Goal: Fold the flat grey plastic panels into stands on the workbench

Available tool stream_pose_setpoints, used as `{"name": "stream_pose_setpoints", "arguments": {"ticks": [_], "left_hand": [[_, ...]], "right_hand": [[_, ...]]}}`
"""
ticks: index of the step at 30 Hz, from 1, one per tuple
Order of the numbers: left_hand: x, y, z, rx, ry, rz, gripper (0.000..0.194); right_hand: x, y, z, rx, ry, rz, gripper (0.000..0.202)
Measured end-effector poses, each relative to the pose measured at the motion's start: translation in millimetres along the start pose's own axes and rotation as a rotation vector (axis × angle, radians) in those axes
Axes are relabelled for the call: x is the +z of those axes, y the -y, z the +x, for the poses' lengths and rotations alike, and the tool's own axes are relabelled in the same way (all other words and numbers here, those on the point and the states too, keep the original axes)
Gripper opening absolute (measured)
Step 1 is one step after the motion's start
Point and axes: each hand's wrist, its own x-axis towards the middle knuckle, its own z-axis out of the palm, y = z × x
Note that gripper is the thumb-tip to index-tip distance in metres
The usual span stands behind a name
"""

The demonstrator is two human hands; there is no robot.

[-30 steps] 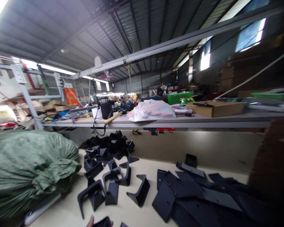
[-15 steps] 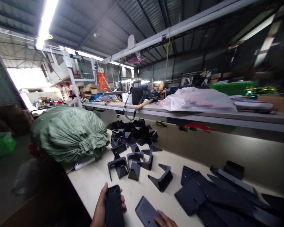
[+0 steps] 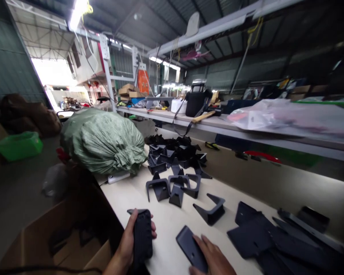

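Observation:
My left hand [image 3: 128,238] is closed around a black plastic part [image 3: 142,238] held upright above the bench's near edge. Its visible side is narrow and ridged, and a thin point sticks out at its top left. My right hand [image 3: 210,254] grips a smooth dark grey plate [image 3: 190,246] with a small hole, its fingers along the right edge and its thumb low down; the palm hides the lower end. Beyond both hands lies an angled black bracket [image 3: 210,210], with several more brackets [image 3: 176,187] heaped behind it.
Flat black plates [image 3: 255,235] are piled at the right of the bench [image 3: 163,217]. A stuffed green sack [image 3: 103,141] stands at the left. Below the bench edge is an open cardboard box [image 3: 31,236]. A shelf [image 3: 215,122] carrying a hammer [image 3: 203,116] runs behind.
The camera view has swung left and down, bringing the cardboard box into sight. The black part in my left hand has turned slightly. My right hand reaches further over the plate.

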Motion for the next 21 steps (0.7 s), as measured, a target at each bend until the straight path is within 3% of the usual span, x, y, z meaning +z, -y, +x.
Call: {"name": "stream_pose_setpoints", "arguments": {"ticks": [2,6,9,12,14,17,21], "left_hand": [[-4.0,-1,-2,-0.019,-0.009,-0.004,0.065],[-9.9,-3,-8,-0.061,0.072,-0.067,0.070],[-12.7,-2,-9,-0.116,0.131,-0.197,0.079],[-14.3,3,-10,-0.101,0.098,-0.325,0.080],[-14.3,8,-11,-0.072,0.059,-0.371,0.078],[-12.3,13,-10,-0.064,0.026,-0.379,0.073],[-7.1,18,-8,-0.080,0.002,-0.349,0.072]], "right_hand": [[-16,22,-1,0.074,0.034,-0.054,0.080],[-33,44,2,0.062,0.091,-0.031,0.066],[-39,53,-4,0.084,0.048,0.229,0.064],[-51,81,-22,0.097,-0.031,0.539,0.065],[-60,110,-36,0.046,-0.060,0.621,0.066],[-66,152,-47,-0.094,-0.136,0.548,0.068],[-54,180,-41,-0.244,-0.188,0.390,0.067]]}}
